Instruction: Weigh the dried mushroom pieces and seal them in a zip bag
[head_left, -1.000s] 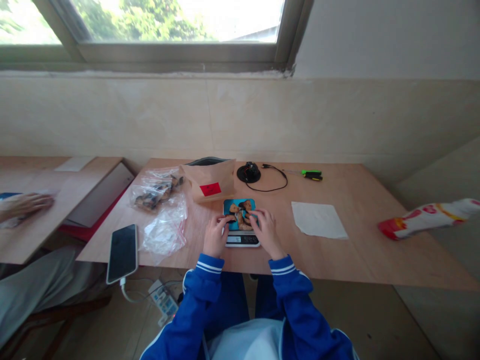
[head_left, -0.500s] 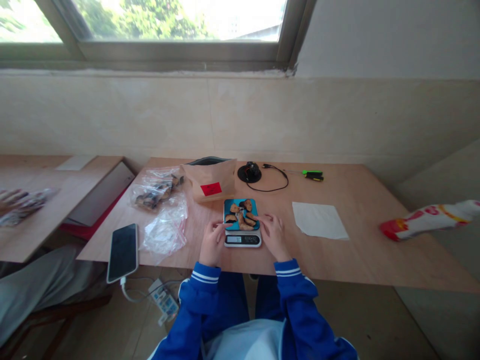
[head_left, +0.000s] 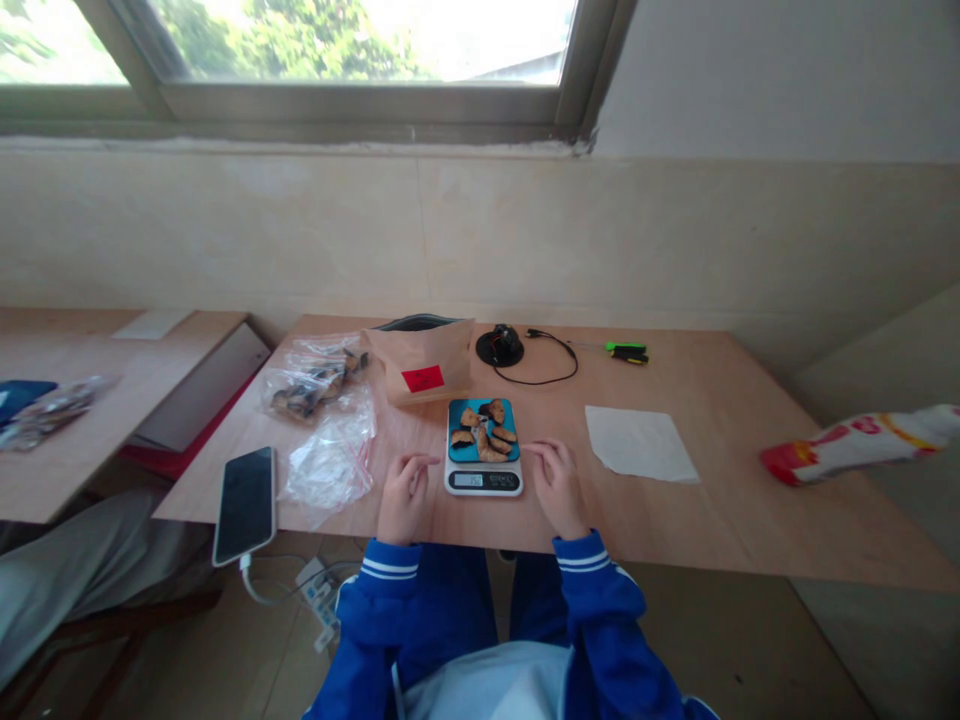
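Observation:
A small white kitchen scale (head_left: 484, 483) with a blue top stands on the table in front of me. Several dried brown-and-black slices (head_left: 493, 448) lie loosely on its platform, and digits show on its display. My left hand (head_left: 405, 497) is just left of the scale, index finger stretched towards it and the other fingers loosely bent. On the opposite side, my right hand (head_left: 557, 487) rests by the table with its fingers extended towards the scale. Both hands are apart from the scale and hold nothing.
Behind the scale stands an open paper pouch (head_left: 390, 368) with a red label. Clear bags (head_left: 330, 465) and a phone (head_left: 245, 507) lie left. A black stand (head_left: 499, 346), cable, screwdrivers (head_left: 628, 352), white paper (head_left: 640, 443) and a red-and-white bottle (head_left: 855, 445) are around.
Both hands have drawn back outward from the scale's platform, the left one further. The slices now lie uncovered, slightly spread. A blue item has appeared on the table at far left.

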